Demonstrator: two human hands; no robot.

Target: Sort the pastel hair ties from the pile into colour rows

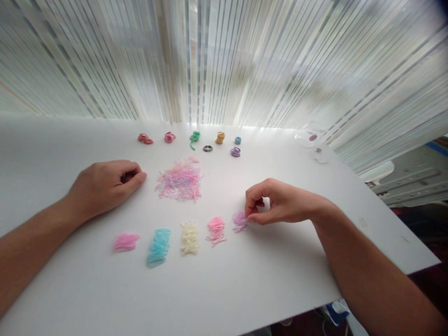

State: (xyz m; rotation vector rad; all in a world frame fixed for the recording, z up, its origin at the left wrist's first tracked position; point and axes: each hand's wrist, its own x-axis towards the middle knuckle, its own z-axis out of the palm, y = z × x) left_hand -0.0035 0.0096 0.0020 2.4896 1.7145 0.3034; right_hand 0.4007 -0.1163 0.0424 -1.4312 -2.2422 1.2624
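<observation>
My right hand (276,201) is at the edge of a small lilac pile of rubber bands (239,220), thumb and forefinger pinched together on a lilac band. My left hand (108,186) rests on the white table with its fingers curled and the thumb against them, nothing showing in it. Between the hands lies a loose heap of mixed pink and lilac rubber bands (180,181). Left of the lilac pile, in a row, are pink bands (216,228), cream bands (189,239), blue bands (158,247) and mauve-pink bands (126,242).
Along the back of the table (87,289) stand small coils: red (145,138), pink (170,137), green (195,136), ochre (220,137), blue (238,140) and purple (235,152). A dark beaded ring (207,149) and clear plastic pieces (310,137) lie there too. Striped blinds (210,60) hang behind.
</observation>
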